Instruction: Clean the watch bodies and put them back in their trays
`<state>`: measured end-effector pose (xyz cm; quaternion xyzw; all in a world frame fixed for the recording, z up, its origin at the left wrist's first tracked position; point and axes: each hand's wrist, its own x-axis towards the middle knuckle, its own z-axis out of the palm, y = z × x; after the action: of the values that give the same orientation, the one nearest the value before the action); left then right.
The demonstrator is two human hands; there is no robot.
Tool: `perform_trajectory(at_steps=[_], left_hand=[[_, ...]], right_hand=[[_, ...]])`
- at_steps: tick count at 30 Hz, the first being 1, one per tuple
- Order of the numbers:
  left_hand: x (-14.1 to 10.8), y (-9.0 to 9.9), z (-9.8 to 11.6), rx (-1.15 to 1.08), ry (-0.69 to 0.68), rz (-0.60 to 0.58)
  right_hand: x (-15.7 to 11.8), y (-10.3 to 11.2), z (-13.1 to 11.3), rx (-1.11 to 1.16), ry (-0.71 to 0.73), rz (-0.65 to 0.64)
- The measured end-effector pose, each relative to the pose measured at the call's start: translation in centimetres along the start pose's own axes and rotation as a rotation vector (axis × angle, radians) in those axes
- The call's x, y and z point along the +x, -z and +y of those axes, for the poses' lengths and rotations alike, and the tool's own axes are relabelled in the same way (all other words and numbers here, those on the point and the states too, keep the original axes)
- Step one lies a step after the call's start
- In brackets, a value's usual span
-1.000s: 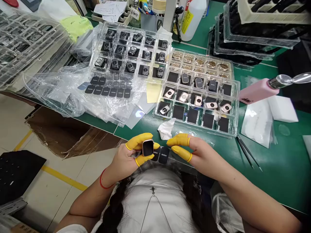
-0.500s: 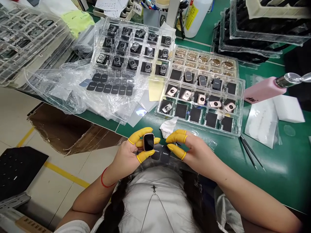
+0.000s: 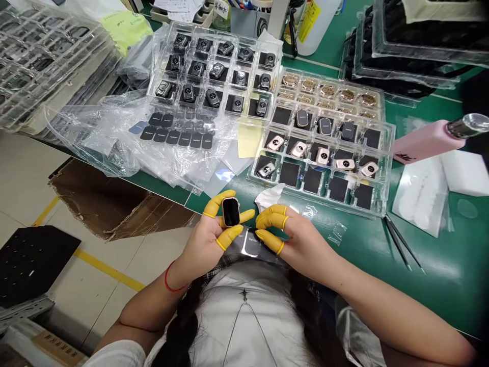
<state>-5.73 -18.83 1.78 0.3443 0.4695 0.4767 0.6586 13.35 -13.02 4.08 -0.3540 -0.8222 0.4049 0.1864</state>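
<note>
My left hand (image 3: 206, 232), in yellow finger cots, grips a smartwatch (image 3: 231, 212) with its dark screen facing up. My right hand (image 3: 290, 232), also in yellow finger cots, has its thumb and forefinger close together at the edge of a dark film labelled "hello!" (image 3: 252, 243). That film lies on a clear sheet by the table's front edge, just below both hands. A crumpled white wipe (image 3: 269, 196) lies behind my right fingers. Beyond it is a clear tray (image 3: 385, 204) of watches, some pink with their backs up, some under "hello!" films.
Another tray of dark watches (image 3: 214, 71) stands behind plastic bags with more "hello!" films (image 3: 171, 136). Black tweezers (image 3: 401, 242), a pink pump bottle (image 3: 428, 142) and a white block (image 3: 466, 172) are at the right. Stacked trays (image 3: 46, 66) stand left; a cardboard box (image 3: 114, 204) is below the edge.
My right hand has moved slightly left and down onto the "hello!" film, its fingertips closing together. The watch in my left hand has shifted slightly left and up. The view has shifted a little.
</note>
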Motion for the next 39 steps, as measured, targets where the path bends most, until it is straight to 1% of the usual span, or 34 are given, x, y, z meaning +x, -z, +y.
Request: perform_trajectory(at_steps=[3,5,7,9,12,14,18,21,25,34,37,39], left_hand=[[0.2,0.0,0.1,-0.005,0.037,-0.001],[0.5,0.0,0.1,0.005,0.076,-0.013],[0.7,0.0,0.1,0.030,0.120,-0.044],[0.8,-0.1,0.1,0.049,0.157,-0.104],[0.8,-0.4,0.2,0.015,0.189,-0.226],[0.7,-0.6,0.3,-0.024,0.206,-0.277],[0.7,-0.6,0.2,-0.037,0.206,-0.301],[0.7,-0.5,0.2,-0.017,0.213,-0.304],[0.7,-0.6,0.2,-0.018,0.236,-0.300],[0.6,-0.7,0.2,-0.031,0.224,-0.294],[0.7,-0.6,0.0,-0.039,0.223,-0.300],[0.7,-0.5,-0.1,-0.049,0.217,-0.293]], right_hand=[[-0.1,0.1,0.0,0.078,-0.040,-0.001],[-0.1,0.6,-0.3,0.143,-0.045,0.023],[0.0,1.2,-0.5,0.235,-0.052,0.075],[0.3,1.6,-0.6,0.347,-0.097,0.106],[1.0,1.7,-0.5,0.497,-0.228,0.063],[1.4,1.6,-0.4,0.546,-0.297,0.021],[1.6,1.3,-0.4,0.579,-0.297,-0.014],[1.6,1.3,-0.6,0.578,-0.289,-0.041],[1.6,1.4,-0.7,0.511,-0.260,-0.045],[1.5,1.3,-0.6,0.450,-0.241,-0.052],[1.4,1.3,-0.6,0.380,-0.191,-0.021],[1.2,1.2,-0.6,0.242,-0.097,0.053]])
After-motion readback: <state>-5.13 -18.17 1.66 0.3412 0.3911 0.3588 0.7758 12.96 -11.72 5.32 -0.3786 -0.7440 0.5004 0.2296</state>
